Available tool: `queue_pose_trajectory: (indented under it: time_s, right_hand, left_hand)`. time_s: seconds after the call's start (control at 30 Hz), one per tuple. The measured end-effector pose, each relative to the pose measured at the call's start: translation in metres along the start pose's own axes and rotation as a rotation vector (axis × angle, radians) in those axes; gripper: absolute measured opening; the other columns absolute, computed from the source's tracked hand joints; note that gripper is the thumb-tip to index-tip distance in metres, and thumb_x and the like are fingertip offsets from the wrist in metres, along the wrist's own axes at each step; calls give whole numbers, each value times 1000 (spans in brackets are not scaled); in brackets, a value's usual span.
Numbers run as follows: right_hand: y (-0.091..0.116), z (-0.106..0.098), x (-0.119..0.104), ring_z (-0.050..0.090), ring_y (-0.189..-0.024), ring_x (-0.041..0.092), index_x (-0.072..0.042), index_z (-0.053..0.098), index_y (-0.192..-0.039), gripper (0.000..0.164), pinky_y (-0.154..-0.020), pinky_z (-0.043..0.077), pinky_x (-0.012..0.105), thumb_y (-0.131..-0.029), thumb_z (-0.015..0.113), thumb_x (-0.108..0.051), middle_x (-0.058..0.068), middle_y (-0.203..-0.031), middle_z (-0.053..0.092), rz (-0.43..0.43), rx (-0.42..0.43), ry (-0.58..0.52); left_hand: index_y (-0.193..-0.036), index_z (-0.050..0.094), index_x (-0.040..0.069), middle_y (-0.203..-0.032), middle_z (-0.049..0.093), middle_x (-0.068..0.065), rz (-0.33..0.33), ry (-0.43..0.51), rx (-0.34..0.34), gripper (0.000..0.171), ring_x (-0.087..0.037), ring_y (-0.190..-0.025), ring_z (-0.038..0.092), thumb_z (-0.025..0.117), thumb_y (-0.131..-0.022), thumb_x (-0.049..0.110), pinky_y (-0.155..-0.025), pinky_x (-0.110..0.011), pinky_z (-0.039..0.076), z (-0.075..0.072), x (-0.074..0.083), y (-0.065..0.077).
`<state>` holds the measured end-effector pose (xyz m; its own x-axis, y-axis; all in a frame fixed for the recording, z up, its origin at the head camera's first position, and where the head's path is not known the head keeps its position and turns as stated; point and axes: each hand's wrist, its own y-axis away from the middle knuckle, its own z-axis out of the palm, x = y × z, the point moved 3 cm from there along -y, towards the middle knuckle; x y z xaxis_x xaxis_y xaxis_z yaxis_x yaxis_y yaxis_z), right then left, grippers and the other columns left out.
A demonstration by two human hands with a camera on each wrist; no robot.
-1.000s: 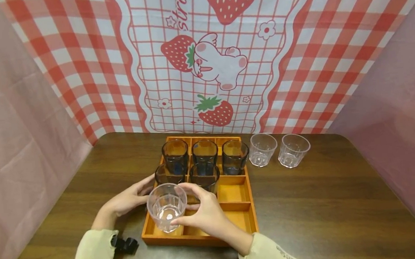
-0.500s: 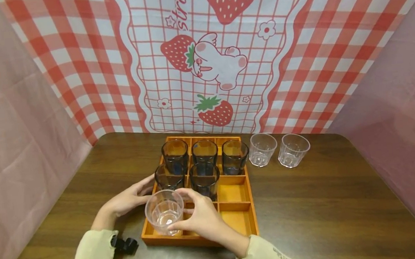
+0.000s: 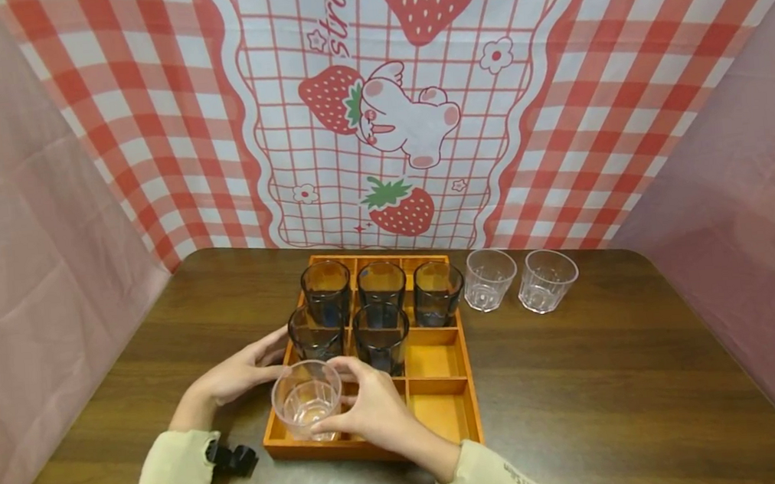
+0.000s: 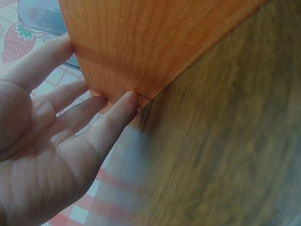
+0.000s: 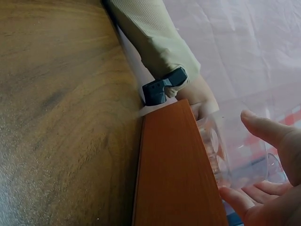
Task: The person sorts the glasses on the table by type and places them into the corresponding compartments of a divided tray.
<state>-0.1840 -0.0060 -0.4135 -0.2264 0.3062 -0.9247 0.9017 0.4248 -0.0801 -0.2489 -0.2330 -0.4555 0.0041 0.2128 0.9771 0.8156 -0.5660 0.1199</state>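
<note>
My right hand (image 3: 374, 408) holds a clear plastic cup (image 3: 307, 403) between thumb and fingers, upright at the near-left compartment of the wooden tray (image 3: 350, 451). In the right wrist view, the clear cup (image 5: 242, 155) stands just behind the tray's wall (image 5: 174, 165), its lower part hidden by it. The fingers of my left hand (image 3: 243, 374) rest against the tray's left side. The left wrist view shows the left hand's (image 4: 56, 136) extended fingertips touching the wooden side (image 4: 141, 42). Several dark tinted cups (image 3: 382, 342) stand in the back and middle rows.
Two more clear cups (image 3: 491, 279) stand on the dark wood table (image 3: 581, 394), right of the tray's far end. Bare compartments (image 3: 433, 353) show at the tray's right side. A black device (image 3: 233, 459) is on the left wrist. A strawberry-print cloth (image 3: 377, 120) hangs behind.
My right hand has lowered the clear cup toward the near-left compartment, moving slightly left and nearer. My left hand has stayed against the tray.
</note>
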Motion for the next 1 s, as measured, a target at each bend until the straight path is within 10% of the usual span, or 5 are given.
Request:
queue_pose_trajectory:
  time_s: [1.0]
  right_hand:
    - [8,-1,1,57,-123,29,-2,48,-132,79,-100,50,30,-67,89,-16,15,-132,57,-55,-51,132]
  left_hand:
    - [-157,8,6,-159,15,-27,-4,-15,11,82,-45,-146,17,61,-96,19,-112,-48,34,0,-1,-1]
